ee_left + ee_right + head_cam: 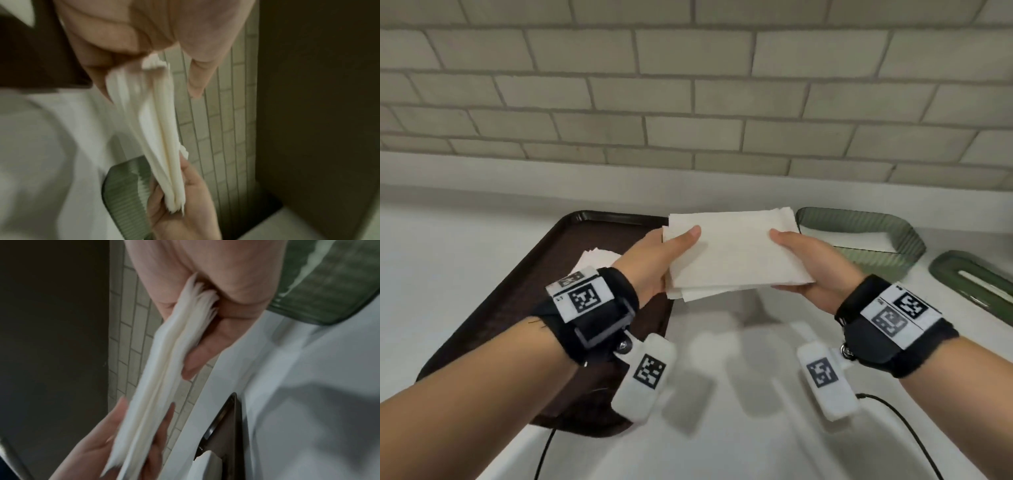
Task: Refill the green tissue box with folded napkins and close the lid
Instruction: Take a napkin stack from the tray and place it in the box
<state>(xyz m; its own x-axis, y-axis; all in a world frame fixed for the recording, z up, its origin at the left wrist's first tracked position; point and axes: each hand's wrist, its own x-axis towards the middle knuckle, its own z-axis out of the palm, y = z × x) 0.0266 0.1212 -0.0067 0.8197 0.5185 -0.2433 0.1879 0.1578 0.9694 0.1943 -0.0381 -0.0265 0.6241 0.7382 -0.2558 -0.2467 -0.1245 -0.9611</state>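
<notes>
Both hands hold a stack of white folded napkins (732,253) flat in the air above the white counter. My left hand (667,253) grips its left edge, thumb on top and fingers beneath. My right hand (804,260) grips the right edge the same way. The wrist views show the stack (162,146) (160,378) edge-on between thumb and fingers. The ribbed green tissue box (866,240) stands open just right of the stack, with white showing inside. Its green lid (976,284), with a long slot, lies on the counter further right.
A dark brown tray (544,284) sits at the left with a few more white napkins (595,260) on it. A tiled wall (688,85) runs along the back of the counter (739,394). Black cables trail from the wrist cameras near the front edge.
</notes>
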